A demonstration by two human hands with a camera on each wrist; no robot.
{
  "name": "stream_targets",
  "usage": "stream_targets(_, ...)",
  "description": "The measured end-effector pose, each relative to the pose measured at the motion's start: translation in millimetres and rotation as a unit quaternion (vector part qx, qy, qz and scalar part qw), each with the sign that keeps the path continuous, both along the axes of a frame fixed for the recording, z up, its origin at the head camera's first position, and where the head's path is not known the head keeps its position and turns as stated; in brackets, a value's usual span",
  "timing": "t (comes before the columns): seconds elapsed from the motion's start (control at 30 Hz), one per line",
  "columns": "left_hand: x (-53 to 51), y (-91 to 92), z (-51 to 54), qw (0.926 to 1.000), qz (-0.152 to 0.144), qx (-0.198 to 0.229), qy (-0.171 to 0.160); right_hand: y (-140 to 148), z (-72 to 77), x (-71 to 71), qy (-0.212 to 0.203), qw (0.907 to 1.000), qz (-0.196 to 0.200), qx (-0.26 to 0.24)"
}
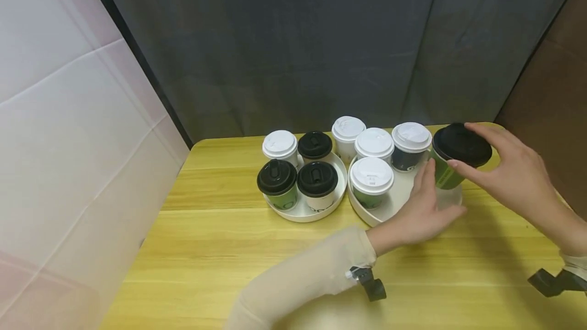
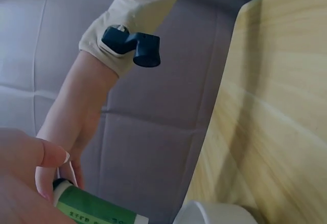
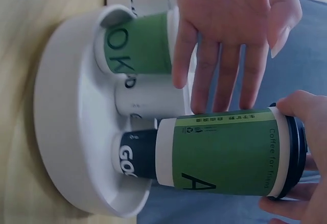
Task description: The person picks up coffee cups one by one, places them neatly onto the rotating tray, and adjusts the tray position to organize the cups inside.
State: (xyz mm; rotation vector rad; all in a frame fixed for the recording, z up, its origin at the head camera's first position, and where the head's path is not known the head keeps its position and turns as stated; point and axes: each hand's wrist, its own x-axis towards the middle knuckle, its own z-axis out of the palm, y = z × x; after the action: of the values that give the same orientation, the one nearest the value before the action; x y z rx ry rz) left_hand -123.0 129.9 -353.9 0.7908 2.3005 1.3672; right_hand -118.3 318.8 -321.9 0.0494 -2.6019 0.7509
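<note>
By its black lid, my right hand (image 1: 518, 172) grips a green paper coffee cup (image 3: 225, 155), held above the right side of a white round tray (image 3: 61, 106). My left hand (image 1: 422, 210) is spread beside that cup with straight fingers; in the right wrist view its fingertips (image 3: 248, 99) are at the cup's side, and whether they touch it I cannot tell. On this tray stand a green cup with a white lid (image 1: 372, 180), a white cup with a white lid (image 1: 374, 144) and a dark cup with a white lid (image 1: 410, 146).
To the left, a second white tray (image 1: 304, 215) carries several lidded cups, among them a green one with a black lid (image 1: 277, 185). Another white-lidded cup (image 1: 347, 136) stands behind, between the trays. A dark cloth (image 1: 275, 50) hangs along the table's back edge.
</note>
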Motion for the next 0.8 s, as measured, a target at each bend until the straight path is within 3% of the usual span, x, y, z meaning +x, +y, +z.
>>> stream_targets(0.33, 18.8, -25.5, -7.4, 0.9994, -0.011, -0.013, -0.029, -22.7, -21.7, 12.6, 0.074, 0.9966, 0.032, 0.017)
stream_targets(0.8, 36.8, -54.8, -24.8, 0.9967, -0.028, -0.043, -0.064, -43.1, -60.3, 26.2, 0.092, 0.994, 0.059, 0.011)
